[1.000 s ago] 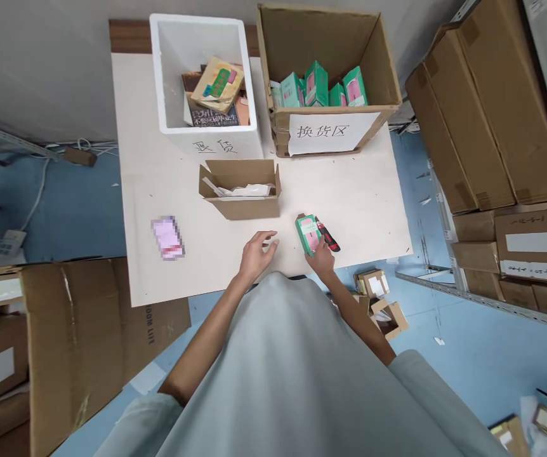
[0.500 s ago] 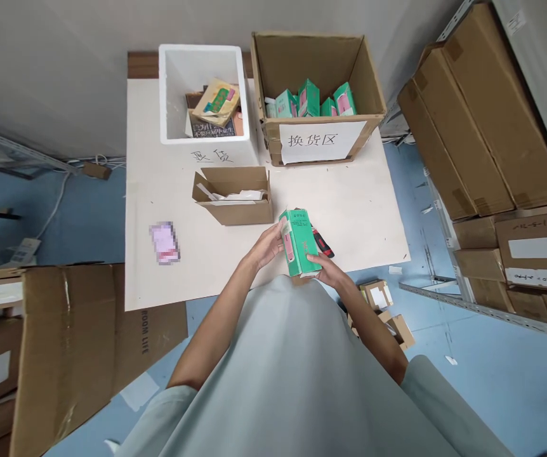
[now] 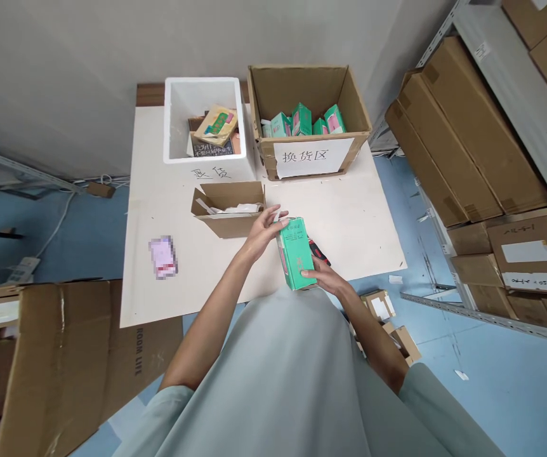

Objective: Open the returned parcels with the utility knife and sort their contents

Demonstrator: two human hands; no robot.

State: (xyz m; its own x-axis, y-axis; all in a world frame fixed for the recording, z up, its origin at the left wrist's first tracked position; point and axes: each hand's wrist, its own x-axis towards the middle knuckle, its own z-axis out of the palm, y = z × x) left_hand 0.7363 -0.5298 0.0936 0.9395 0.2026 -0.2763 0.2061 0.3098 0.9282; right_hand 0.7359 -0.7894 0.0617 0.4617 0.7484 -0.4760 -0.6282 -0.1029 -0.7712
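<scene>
I hold a green carton [image 3: 296,252] above the near edge of the white table [image 3: 349,216]. My right hand [image 3: 325,277] grips its lower end from the right. My left hand [image 3: 263,231] pinches its upper left corner, fingers curled on the top flap. Just behind the carton, a red and black box cutter [image 3: 318,252] lies on the table. A small open cardboard box [image 3: 228,207] with white paper inside sits left of my left hand.
At the back stand a white foam bin [image 3: 204,130] with books and a labelled cardboard box [image 3: 308,120] holding several green cartons. A blurred pink item [image 3: 162,256] lies at the table's left. Large boxes on shelving [image 3: 464,146] line the right; a big carton [image 3: 59,355] stands at left.
The carton was lifted off the table by my right hand, then my left hand joined it. Both hands now hold it higher, with the left at its top.
</scene>
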